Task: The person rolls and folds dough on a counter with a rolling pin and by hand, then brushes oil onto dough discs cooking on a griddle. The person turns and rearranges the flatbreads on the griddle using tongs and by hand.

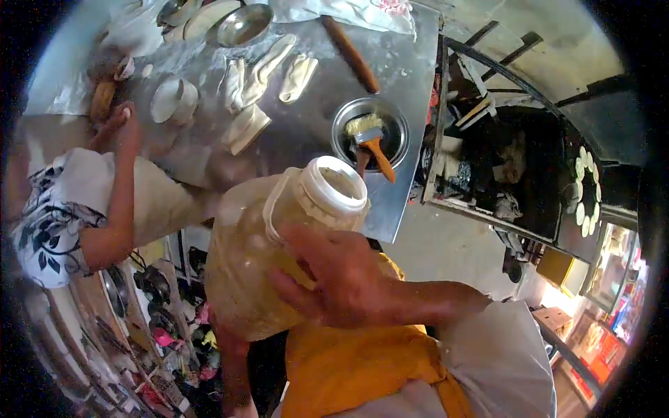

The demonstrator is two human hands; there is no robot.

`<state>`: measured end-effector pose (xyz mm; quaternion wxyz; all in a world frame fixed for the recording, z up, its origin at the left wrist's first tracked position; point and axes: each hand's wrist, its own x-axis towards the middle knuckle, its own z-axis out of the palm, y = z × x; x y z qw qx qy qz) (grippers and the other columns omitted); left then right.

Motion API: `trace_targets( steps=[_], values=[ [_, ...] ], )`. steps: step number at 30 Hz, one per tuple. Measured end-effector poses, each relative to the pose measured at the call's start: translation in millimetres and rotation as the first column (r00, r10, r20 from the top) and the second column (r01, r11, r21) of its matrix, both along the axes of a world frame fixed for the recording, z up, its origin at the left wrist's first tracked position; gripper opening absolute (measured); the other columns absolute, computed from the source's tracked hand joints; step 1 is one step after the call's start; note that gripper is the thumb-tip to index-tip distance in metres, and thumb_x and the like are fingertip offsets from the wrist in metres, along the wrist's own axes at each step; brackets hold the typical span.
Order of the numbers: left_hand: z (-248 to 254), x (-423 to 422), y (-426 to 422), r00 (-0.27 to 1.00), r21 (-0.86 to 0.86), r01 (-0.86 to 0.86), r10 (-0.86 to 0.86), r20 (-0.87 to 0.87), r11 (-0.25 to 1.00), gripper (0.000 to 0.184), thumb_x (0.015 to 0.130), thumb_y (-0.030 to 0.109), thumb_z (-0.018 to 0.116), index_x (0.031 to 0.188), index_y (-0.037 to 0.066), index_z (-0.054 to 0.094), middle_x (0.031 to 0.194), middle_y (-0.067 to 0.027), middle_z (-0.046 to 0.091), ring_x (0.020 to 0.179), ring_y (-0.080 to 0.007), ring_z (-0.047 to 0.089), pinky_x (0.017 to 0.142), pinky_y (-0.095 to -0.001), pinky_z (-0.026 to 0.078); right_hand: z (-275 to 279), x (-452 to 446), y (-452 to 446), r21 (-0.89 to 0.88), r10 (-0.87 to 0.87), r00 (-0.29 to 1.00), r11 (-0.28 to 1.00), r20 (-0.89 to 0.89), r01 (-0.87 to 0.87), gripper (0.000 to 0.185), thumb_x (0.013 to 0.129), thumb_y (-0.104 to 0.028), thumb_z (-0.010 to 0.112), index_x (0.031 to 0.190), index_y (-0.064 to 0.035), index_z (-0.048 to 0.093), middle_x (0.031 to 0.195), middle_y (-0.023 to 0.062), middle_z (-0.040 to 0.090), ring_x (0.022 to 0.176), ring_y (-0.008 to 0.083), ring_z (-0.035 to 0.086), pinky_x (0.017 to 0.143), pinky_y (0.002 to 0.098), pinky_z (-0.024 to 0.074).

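A large, cloudy plastic jar (pixel 247 258) with a white-rimmed open mouth and a loop handle is tilted in front of me, off the table. My left forearm (pixel 234 366) runs up against its lower side; the hand supporting it is mostly hidden by the jar. In front of the jar's near side is my right hand (pixel 341 279), slightly blurred, thumb and forefinger apart, with nothing visible between them. Just beyond the mouth, a brush (pixel 376 155) with an orange handle rests across a metal bowl (pixel 339 129) on the steel table (pixel 300 139).
Dough strips (pixel 268 70), a wooden rolling pin (pixel 350 56) and a metal dish (pixel 245 25) lie on the table. At left, a co-worker's arm (pixel 115 209) reaches over it near another rolling pin (pixel 103 99). A dark stove-like frame (pixel 488 167) and dough rounds (pixel 580 167) are at right.
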<state>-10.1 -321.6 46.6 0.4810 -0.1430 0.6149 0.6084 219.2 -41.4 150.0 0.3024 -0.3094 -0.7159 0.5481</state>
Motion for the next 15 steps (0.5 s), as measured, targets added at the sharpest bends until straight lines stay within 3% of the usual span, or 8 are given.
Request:
trace_targets(
  steps=[3,8,11,13,14,15],
  values=[
    [10.8,-1.7,3.9,1.000,-0.017,-0.016,0.016,-0.002,1.000,0.070,0.095,0.059,0.050,0.148,0.013,0.043,0.147,-0.0102,0.049,0.133,-0.0306,0.047,0.110,-0.0539,0.040,-6.7,2.8,15.7,0.044,0.056,0.997,0.998,-0.061,-0.054,0.037,0.083,-0.009,0.074,0.114,-0.0053,0.055,0.076,0.0133,0.059,0.058,0.0276,0.058,0.051,0.0388,0.0459],
    [31.3,-2.7,6.6,0.999,-0.031,-0.032,0.031,-0.018,0.999,0.069,0.096,0.057,0.051,0.147,0.013,0.044,0.146,-0.0104,0.049,0.132,-0.0309,0.048,0.109,-0.0535,0.041,-9.6,-1.5,26.6,-0.071,0.022,0.999,0.997,-0.043,-0.025,0.039,0.080,-0.009,0.077,0.112,-0.0043,0.055,0.067,0.0098,0.053,0.053,0.0243,0.054,0.047,0.0366,0.0428],
    [48.1,2.2,16.5,0.983,0.003,0.048,-0.047,-0.180,0.999,0.068,0.096,0.056,0.052,0.147,0.013,0.044,0.146,-0.0105,0.050,0.132,-0.0311,0.049,0.109,-0.0533,0.041,-12.7,-1.9,37.1,-0.064,0.030,0.999,0.997,-0.039,-0.032,0.041,0.079,-0.009,0.079,0.112,-0.0033,0.055,0.067,0.0089,0.053,0.051,0.0226,0.053,0.046,0.0352,0.0416],
    [48.8,-0.1,18.5,0.988,0.013,0.039,-0.037,-0.150,0.999,0.068,0.096,0.056,0.052,0.147,0.012,0.044,0.146,-0.0105,0.050,0.131,-0.0312,0.049,0.109,-0.0532,0.042,-18.8,-3.0,39.7,-0.020,-0.003,0.996,1.000,-0.086,0.002,0.041,0.079,-0.010,0.079,0.111,-0.0025,0.055,0.068,0.0091,0.054,0.051,0.0218,0.053,0.045,0.0348,0.0412],
    [41.3,-12.3,12.9,0.990,-0.024,-0.072,0.074,0.120,0.997,0.065,0.097,0.054,0.051,0.148,0.014,0.044,0.147,-0.0085,0.049,0.133,-0.0316,0.048,0.109,-0.0524,0.041,-19.8,-3.0,39.8,-0.008,-0.022,0.993,1.000,-0.112,0.021,0.041,0.079,-0.010,0.080,0.111,-0.0023,0.056,0.069,0.0092,0.054,0.051,0.0216,0.053,0.045,0.0347,0.0412],
    [41.2,-13.1,6.9,0.990,-0.031,-0.073,0.076,0.117,0.997,0.065,0.097,0.054,0.051,0.148,0.014,0.044,0.147,-0.0085,0.049,0.133,-0.0316,0.048,0.109,-0.0524,0.041,-20.9,-2.9,39.9,0.003,-0.040,0.990,0.999,-0.137,0.041,0.040,0.079,-0.010,0.080,0.111,-0.0021,0.056,0.069,0.0093,0.054,0.050,0.0215,0.053,0.045,0.0347,0.0412]
  ],
)
